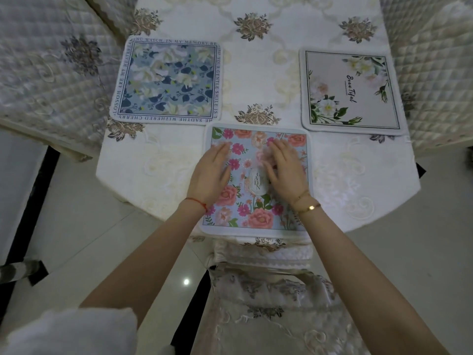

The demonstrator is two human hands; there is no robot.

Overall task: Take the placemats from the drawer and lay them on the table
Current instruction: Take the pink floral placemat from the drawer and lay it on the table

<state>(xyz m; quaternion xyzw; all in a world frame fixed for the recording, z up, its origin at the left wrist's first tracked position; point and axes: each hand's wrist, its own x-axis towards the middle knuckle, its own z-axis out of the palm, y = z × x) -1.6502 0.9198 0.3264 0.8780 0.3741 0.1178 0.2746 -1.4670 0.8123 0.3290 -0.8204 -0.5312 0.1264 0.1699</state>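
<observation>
Both hands, the left hand [211,172] and the right hand [286,170], lie flat with straight fingers on the pink flower mat [240,219], which says "GARDEN". It sits at the counter [358,180] edge. Beyond it on the left is the blue mat [167,79], with words around its border; beyond it on the right is the "Beautiful" mat [352,90].

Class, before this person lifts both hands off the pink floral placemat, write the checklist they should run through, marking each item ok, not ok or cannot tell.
1. Pink floral placemat lies flat on the table: ok.
2. Its near edge sits inside the table edge: not ok, it seems to reach the edge or slightly past it.
3. Left hand and right hand rest flat, gripping nothing: ok.
4. Blue floral placemat is laid out flat: ok.
5. Beige placemat is laid out flat: ok.
6. No placemats are left in the drawer: cannot tell, no drawer in view.
</observation>
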